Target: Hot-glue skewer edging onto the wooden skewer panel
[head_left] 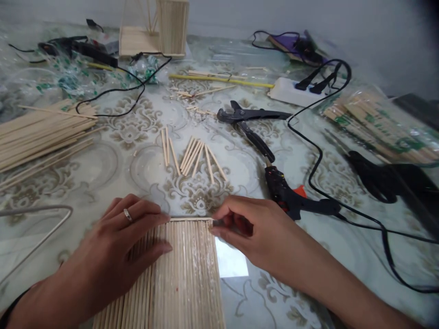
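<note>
I have the left hand (pixel 115 249) spread over the stick panel (pixel 187 278), thumb and fingers apart; the right hand (pixel 257 224) pinches its far right corner. The panel lies on the counter (pixel 236 183), short sticks (pixel 190 156) beyond, glue gun (pixel 286 194) beside the right hand.

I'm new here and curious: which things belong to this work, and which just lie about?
Likely belonging:
- pale wooden-stick panel, left hand on it, right hand at its corner
- short pale wooden sticks
- black-and-orange pistol-shaped glue gun

Seemingly lying about:
- crumpled clear plastic wrapping
- thin yellow rod
</note>
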Tool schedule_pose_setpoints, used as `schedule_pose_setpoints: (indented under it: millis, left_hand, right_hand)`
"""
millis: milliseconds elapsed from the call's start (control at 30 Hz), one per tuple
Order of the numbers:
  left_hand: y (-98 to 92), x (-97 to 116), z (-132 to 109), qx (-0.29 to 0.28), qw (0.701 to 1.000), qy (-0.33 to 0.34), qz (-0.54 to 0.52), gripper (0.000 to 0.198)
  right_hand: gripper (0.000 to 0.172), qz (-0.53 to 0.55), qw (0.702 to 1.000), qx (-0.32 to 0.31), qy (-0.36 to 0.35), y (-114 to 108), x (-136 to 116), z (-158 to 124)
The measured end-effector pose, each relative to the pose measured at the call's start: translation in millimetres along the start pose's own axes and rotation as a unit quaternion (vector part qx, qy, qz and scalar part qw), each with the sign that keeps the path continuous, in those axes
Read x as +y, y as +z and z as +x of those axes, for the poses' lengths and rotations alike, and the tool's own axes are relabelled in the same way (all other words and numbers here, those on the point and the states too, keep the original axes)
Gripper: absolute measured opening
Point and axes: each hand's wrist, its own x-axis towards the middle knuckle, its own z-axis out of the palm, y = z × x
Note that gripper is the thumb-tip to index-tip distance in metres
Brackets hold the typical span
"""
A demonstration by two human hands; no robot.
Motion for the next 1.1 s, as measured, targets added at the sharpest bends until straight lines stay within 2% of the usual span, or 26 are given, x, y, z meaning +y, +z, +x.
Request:
schedule_pose_setpoints:
  millis: [133, 267, 433, 500, 567, 700, 900, 1000, 1100]
  left_hand:
    - [-1.9, 1.6, 0.2, -0.009, 1.0, -0.011, 0.003, 0.021]
    - [-2.5, 1.7, -1.7, -0.014, 1.0, -0.007, 0.009, 0.023]
    - [-2.1, 0.7, -3.4, 0.001, 1.0, -0.001, 0.004, 0.027]
    - [-3.5, 0.0, -3.0, 0.002, 1.0, 0.001, 0.003, 0.029]
    - [-5.5, -0.9, -2.3, 0.003, 1.0, 0.001, 0.006, 0.03]
    - [-8.5, -2.9, -2.2, 0.024, 1.0, -0.004, 0.014, 0.028]
    - [-8.6, 1.7, -0.6, 0.061, 0.997, -0.04, -0.011, 0.028]
    - [-9.4, 3.4, 0.6, 0.057, 0.997, -0.048, -0.015, 0.026]
    - [-10.5, 0.8, 0.0, 0.046, 0.998, -0.036, -0.004, 0.027]
  right_hand:
    - [0.013, 0.008, 1.0, -0.005, 0.004, 0.0, 2.4, -0.5]
    - [0.009, 0.05, 0.997, -0.013, -0.056, -10.4, 8.4, 0.8]
    - [0.029, 0.096, 0.973, 0.138, -0.156, -31.7, 12.7, 0.7]
    - [0.03, 0.097, 0.966, 0.166, -0.175, -35.8, 14.8, 0.1]
    - [0.03, 0.107, 0.963, 0.166, -0.183, -36.1, 18.0, -0.2]
    - [0.031, 0.197, 0.955, 0.139, -0.17, -32.1, 23.8, 0.4]
    - [0.031, 0.322, 0.938, 0.111, -0.067, -33.8, 20.0, 2.7]
    - [0.028, 0.342, 0.932, 0.109, -0.055, -34.9, 20.3, 3.3]
    - [0.028, 0.31, 0.943, 0.109, -0.058, -34.1, 22.1, 2.5]
